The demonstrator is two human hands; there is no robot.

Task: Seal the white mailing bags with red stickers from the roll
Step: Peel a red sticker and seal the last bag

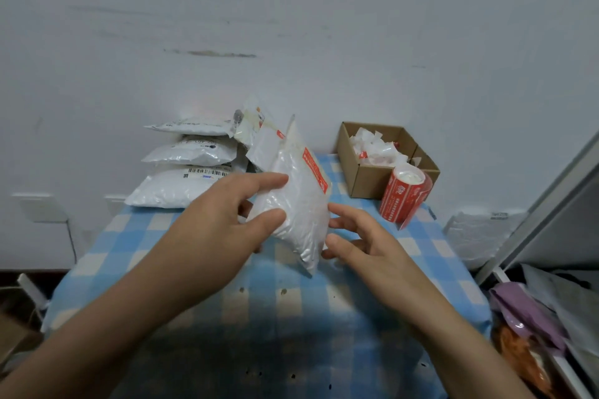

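Observation:
My left hand [227, 220] holds a white mailing bag [299, 204] upright above the table, thumb on its near face and fingers behind it. A red sticker [315, 170] runs along the bag's upper right edge. My right hand [359, 236] hovers at the bag's lower right edge, fingers spread and loosely bent, fingertips close to it; contact is unclear. The red sticker roll [405, 196] stands to the right, in front of a cardboard box. A stack of white mailing bags [184, 172] lies at the back left against the wall.
The table wears a blue and white checked cloth [275, 301]. An open cardboard box [372, 178] at the back right holds crumpled white backing scraps. More white bags [476, 236] lie off the table's right side, beside a grey panel [551, 204] and purple and orange packets [525, 321].

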